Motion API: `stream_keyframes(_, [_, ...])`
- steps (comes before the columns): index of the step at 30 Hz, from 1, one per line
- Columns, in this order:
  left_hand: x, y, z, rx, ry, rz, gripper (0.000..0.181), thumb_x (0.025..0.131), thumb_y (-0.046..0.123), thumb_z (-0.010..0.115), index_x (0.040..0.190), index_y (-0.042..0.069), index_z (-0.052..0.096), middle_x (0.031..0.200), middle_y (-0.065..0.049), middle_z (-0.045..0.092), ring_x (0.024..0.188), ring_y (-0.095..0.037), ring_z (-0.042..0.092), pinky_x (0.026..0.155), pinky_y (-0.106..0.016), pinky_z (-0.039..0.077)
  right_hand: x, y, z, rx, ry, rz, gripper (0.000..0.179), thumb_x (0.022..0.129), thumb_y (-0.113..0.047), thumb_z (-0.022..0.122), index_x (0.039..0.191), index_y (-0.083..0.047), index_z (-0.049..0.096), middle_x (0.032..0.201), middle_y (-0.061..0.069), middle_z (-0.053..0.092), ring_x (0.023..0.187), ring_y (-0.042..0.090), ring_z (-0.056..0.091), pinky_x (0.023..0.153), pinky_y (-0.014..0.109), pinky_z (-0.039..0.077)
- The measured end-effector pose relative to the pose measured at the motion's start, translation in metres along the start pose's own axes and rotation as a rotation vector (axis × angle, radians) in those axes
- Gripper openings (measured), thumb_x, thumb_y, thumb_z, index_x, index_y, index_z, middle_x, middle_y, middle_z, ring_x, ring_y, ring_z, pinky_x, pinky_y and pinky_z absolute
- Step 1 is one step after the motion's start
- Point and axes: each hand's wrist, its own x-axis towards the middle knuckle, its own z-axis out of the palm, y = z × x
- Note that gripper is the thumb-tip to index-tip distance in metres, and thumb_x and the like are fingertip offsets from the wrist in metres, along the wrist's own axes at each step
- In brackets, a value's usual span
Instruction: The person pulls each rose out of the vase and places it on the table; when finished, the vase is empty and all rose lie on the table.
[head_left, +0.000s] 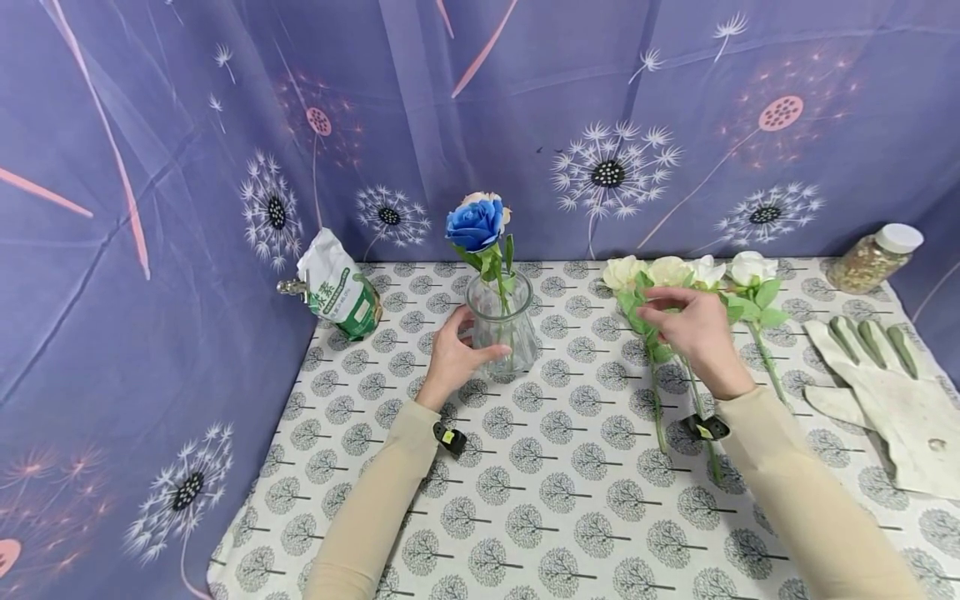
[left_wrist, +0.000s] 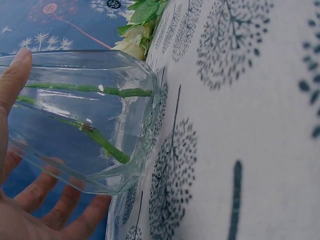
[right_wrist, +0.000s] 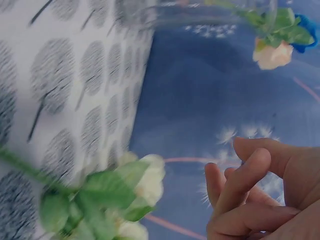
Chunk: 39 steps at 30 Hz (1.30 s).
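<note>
While the left hand (head_left: 457, 354) curls round the left side of a clear, faceted glass vase (head_left: 519, 337), thumb across its near face and fingers behind, the right hand (head_left: 693, 333) hovers over the cut flowers to the right, its fingers loosely bent and thumb near the forefinger. The vase stands upright on a white tablecloth printed with dark trees (head_left: 555, 492), holding a blue rose (head_left: 476, 223) and, behind it, a pale peach rose (right_wrist: 274, 54). Below the right hand lie four white and cream roses with green stems (head_left: 707, 272), heads toward the far edge. Farther right are a white glove with grey-green fingers (head_left: 888, 408) and, beyond it, a tilted-looking, white-lidded clear jar (head_left: 870, 262). At far left stands a white-and-green bag (head_left: 341, 292) with a metal clip (head_left: 292, 287), beside a purple-blue dandelion-print curtain (head_left: 510, 133).
</note>
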Motion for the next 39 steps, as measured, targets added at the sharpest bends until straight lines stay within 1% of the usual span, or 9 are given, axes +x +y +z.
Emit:
stream_keyframes(2, [0.0, -0.001, 0.0, 0.001, 0.002, 0.004, 0.131, 0.051, 0.093, 0.077, 0.152, 0.012, 0.056, 0.144, -0.021, 0.068, 0.131, -0.041, 0.068, 0.112, -0.055, 0.062, -0.003, -0.009, 0.004, 0.007, 0.0, -0.021, 0.045, 0.099, -0.015, 0.08, 0.143, -0.009, 0.069, 0.099, -0.018, 0.071, 0.066, 0.001, 0.066, 0.058, 0.02, 0.062])
stream_keyframes(6, [0.0, -0.002, -0.001, -0.011, -0.002, 0.003, 0.123, 0.057, 0.084, 0.086, 0.153, 0.012, 0.056, 0.144, -0.021, 0.068, 0.132, -0.041, 0.068, 0.113, -0.054, 0.061, -0.01, -0.027, 0.015, 0.025, -0.005, -0.066, 0.041, 0.098, -0.016, 0.081, 0.138, -0.01, 0.073, 0.093, -0.022, 0.072, 0.065, 0.001, 0.066, 0.059, 0.02, 0.062])
stream_keyframes(10, [0.0, -0.002, -0.002, -0.023, -0.007, -0.001, 0.115, 0.062, 0.074, 0.093, 0.153, 0.013, 0.056, 0.145, -0.02, 0.068, 0.132, -0.041, 0.068, 0.113, -0.053, 0.062, -0.019, -0.044, 0.029, 0.007, -0.016, -0.135, 0.037, 0.097, -0.018, 0.083, 0.133, -0.011, 0.076, 0.102, -0.006, 0.079, 0.064, 0.004, 0.065, 0.057, 0.021, 0.06])
stream_keyframes(15, [-0.001, -0.002, -0.002, -0.019, -0.008, 0.002, 0.117, 0.061, 0.077, 0.091, 0.153, 0.013, 0.056, 0.145, -0.021, 0.068, 0.13, -0.041, 0.069, 0.112, -0.052, 0.062, -0.027, -0.065, 0.049, 0.024, -0.059, -0.194, 0.035, 0.096, -0.017, 0.084, 0.13, -0.01, 0.078, 0.115, 0.017, 0.081, 0.059, 0.005, 0.064, 0.051, 0.022, 0.057])
stream_keyframes(20, [-0.002, -0.002, -0.002, -0.016, -0.003, -0.002, 0.106, 0.068, 0.062, 0.097, 0.153, 0.014, 0.056, 0.145, -0.02, 0.068, 0.131, -0.04, 0.069, 0.113, -0.051, 0.062, -0.03, -0.084, 0.071, 0.013, -0.122, -0.261, 0.034, 0.096, -0.016, 0.083, 0.129, -0.01, 0.079, 0.116, 0.019, 0.082, 0.061, 0.007, 0.066, 0.051, 0.025, 0.06])
stream_keyframes(23, [-0.002, -0.003, -0.002, -0.019, 0.0, 0.0, 0.099, 0.072, 0.051, 0.1, 0.152, 0.014, 0.056, 0.144, -0.019, 0.069, 0.132, -0.039, 0.069, 0.113, -0.051, 0.062, -0.029, -0.096, 0.086, -0.008, -0.139, -0.343, 0.032, 0.096, -0.015, 0.083, 0.128, -0.009, 0.079, 0.114, 0.016, 0.083, 0.059, 0.01, 0.065, 0.048, 0.026, 0.057])
stream_keyframes(28, [-0.001, -0.004, -0.001, -0.016, 0.002, 0.024, 0.109, 0.066, 0.072, 0.092, 0.152, 0.014, 0.057, 0.143, -0.02, 0.069, 0.132, -0.039, 0.068, 0.114, -0.05, 0.061, -0.023, -0.113, 0.106, -0.029, -0.141, -0.47, 0.03, 0.096, -0.011, 0.082, 0.125, -0.005, 0.08, 0.112, 0.016, 0.084, 0.054, 0.012, 0.059, 0.046, 0.022, 0.049])
stream_keyframes(32, [0.0, -0.004, -0.001, -0.007, 0.006, 0.033, 0.117, 0.06, 0.082, 0.086, 0.152, 0.015, 0.058, 0.142, -0.019, 0.069, 0.133, -0.038, 0.067, 0.113, -0.05, 0.062, -0.017, -0.121, 0.117, -0.083, -0.119, -0.518, 0.033, 0.096, -0.01, 0.081, 0.128, -0.005, 0.079, 0.112, 0.016, 0.085, 0.055, 0.012, 0.059, 0.048, 0.02, 0.046])
stream_keyframes(39, [0.0, -0.002, -0.002, -0.001, 0.005, 0.031, 0.104, 0.07, 0.059, 0.099, 0.153, 0.015, 0.057, 0.144, -0.018, 0.069, 0.133, -0.038, 0.067, 0.114, -0.051, 0.061, -0.009, -0.125, 0.123, -0.153, 0.013, -0.549, 0.039, 0.095, -0.008, 0.08, 0.134, -0.004, 0.076, 0.109, 0.017, 0.085, 0.041, 0.005, 0.04, 0.038, 0.02, 0.031])
